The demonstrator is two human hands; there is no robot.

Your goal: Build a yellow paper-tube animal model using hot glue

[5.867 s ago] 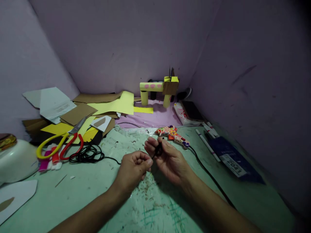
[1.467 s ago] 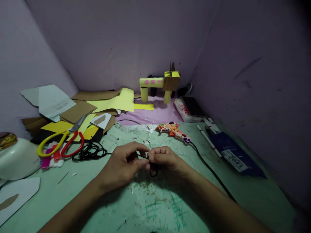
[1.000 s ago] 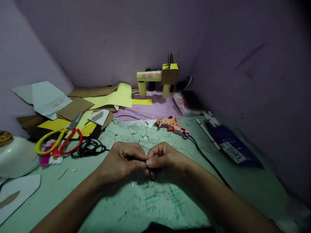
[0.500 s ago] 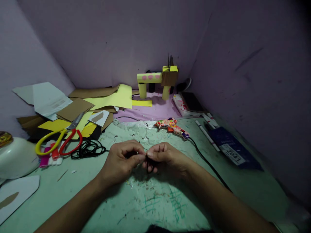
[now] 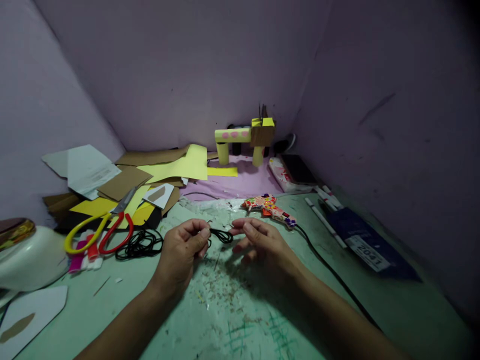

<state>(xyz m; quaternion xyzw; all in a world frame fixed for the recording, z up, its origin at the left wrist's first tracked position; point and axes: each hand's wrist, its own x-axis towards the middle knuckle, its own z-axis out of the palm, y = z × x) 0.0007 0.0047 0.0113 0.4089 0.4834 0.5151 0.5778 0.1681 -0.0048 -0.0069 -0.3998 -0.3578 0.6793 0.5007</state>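
Behind everything, the purplish wall (image 5: 187, 60) fills the upper frame, and the green table (image 5: 123, 320) spreads below it. A pile of paper and cardboard (image 5: 187, 162) sits at left, seemingly pushed back to leave working room in front. A dark blue pouch (image 5: 360, 237) lies at right. Upper centre, a yellow paper figure (image 5: 233, 135) stands upright near the wall, probably out of harm's way. Scissors (image 5: 119, 210) rest against the pile, handles toward the viewer, perhaps for easy reach. Beyond the hands lies a glue gun (image 5: 268, 206), its nozzle pointing left.

At centre, the left hand (image 5: 184, 242) pinches a small black cord bundle (image 5: 222, 236) between thumb and forefinger, apparently gripping one end to stop its loops springing apart. The right hand (image 5: 266, 242) has loosely spread fingers beside the loops; whether a fingertip touches them I cannot tell. A looser cord tangle (image 5: 139, 245) lies just left of the left hand.

Compared with half a second ago, the hands are farther apart: both sets of fingertips then met over the cord, while now the loops stick out rightward in plain view.
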